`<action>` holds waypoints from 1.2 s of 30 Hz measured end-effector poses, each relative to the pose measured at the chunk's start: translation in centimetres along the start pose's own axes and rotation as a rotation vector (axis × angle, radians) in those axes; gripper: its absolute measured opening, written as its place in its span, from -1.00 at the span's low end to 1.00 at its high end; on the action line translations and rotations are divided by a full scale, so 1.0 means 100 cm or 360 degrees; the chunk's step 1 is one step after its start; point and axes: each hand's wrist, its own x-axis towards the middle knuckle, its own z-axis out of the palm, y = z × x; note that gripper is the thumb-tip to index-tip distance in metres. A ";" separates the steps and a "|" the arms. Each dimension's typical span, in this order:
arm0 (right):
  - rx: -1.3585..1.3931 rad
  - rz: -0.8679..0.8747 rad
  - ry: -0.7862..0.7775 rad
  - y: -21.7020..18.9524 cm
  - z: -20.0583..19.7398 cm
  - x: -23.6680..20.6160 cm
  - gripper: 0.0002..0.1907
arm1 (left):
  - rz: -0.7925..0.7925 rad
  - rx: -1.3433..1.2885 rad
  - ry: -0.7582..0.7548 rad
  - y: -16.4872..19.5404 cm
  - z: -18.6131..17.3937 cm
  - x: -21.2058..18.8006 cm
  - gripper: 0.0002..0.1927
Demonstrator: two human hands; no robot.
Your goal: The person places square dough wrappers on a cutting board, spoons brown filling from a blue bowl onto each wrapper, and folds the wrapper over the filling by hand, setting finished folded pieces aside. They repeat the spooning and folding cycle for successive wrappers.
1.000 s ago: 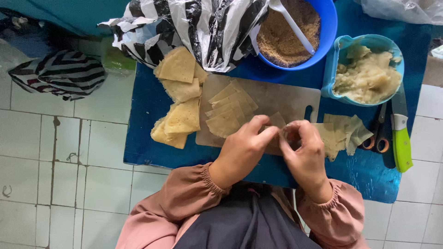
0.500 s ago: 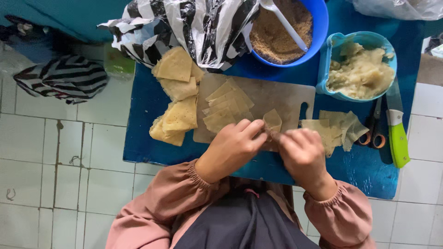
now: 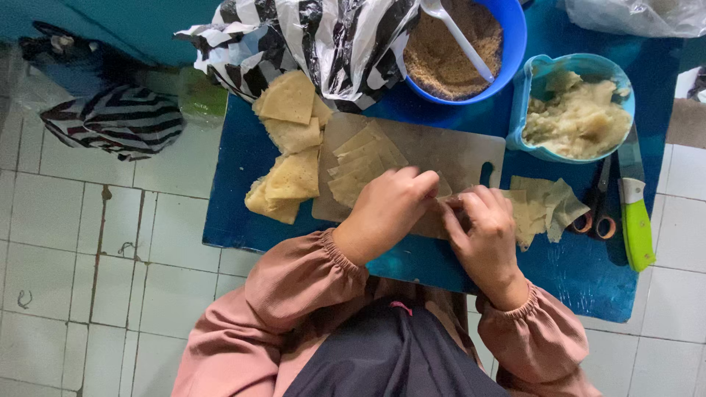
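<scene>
Wrapper (image 3: 443, 190) sits pinched between my left grip (image 3: 386, 209) and right grip (image 3: 482, 235), both clamped on it, on the board (image 3: 448, 151) near the bench's (image 3: 235, 191) front edge.

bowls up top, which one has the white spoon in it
The round dark blue bowl, filled with brown crumbs, holds the white spoon. The light blue bowl beside it holds pale mash and no spoon.

I see a small, pale yellow dough wrapper (image 3: 444, 187) lying flat at centre frame on the wooden cutting board (image 3: 441, 151), mostly hidden beneath both hands' fingertips, just right of a fanned stack of like wrappers (image 3: 360, 165).
</scene>
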 end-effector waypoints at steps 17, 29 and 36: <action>0.0172 0.0113 -0.0150 0.006 0.000 0.013 -0.93 | 0.0116 0.0173 -0.0190 -0.021 -0.001 0.006 -0.88; -0.0183 -0.0235 -0.0071 -0.003 -0.002 0.010 -0.80 | 0.0449 0.0355 0.0048 -0.002 -0.017 -0.006 -0.86; 0.0056 -0.0168 -0.0333 0.007 -0.010 0.007 -0.87 | 0.0284 0.0302 -0.0054 -0.002 -0.006 -0.015 -0.88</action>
